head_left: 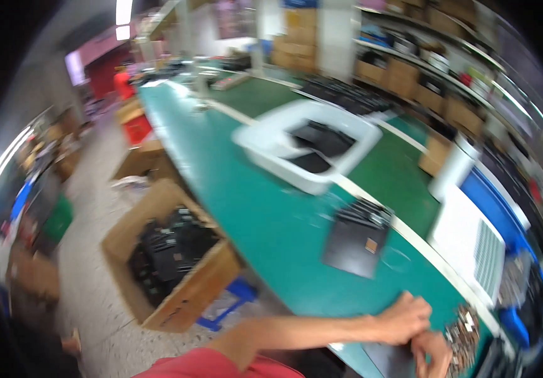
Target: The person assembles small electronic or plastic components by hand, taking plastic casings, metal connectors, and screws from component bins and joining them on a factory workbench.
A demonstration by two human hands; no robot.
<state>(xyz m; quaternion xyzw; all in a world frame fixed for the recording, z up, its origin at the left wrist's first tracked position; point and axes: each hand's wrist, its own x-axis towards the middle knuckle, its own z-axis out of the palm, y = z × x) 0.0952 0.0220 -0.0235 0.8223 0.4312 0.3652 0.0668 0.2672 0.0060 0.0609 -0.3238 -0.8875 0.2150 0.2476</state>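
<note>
My left hand [403,319] is closed, its fingers curled down near the table's near right corner. Close beside it is my right hand [432,354], fingers bent in a pinch. Whatever the fingers hold is too small or hidden to make out. Under both hands lies a dark flat panel [384,360], partly covered by them. Against the right hand's side is a pile of small brownish metal pieces [465,334]. Farther up the table, a stack of black flat panels [354,242] with metal fittings along its far edge lies apart from both hands.
A white plastic tub [271,165] holding black panels stands on the green table [246,214]. On the floor to the left, a cardboard box [183,309] is filled with black parts. A white grilled case [469,242] and a white cylinder [455,167] line the right side, below shelves.
</note>
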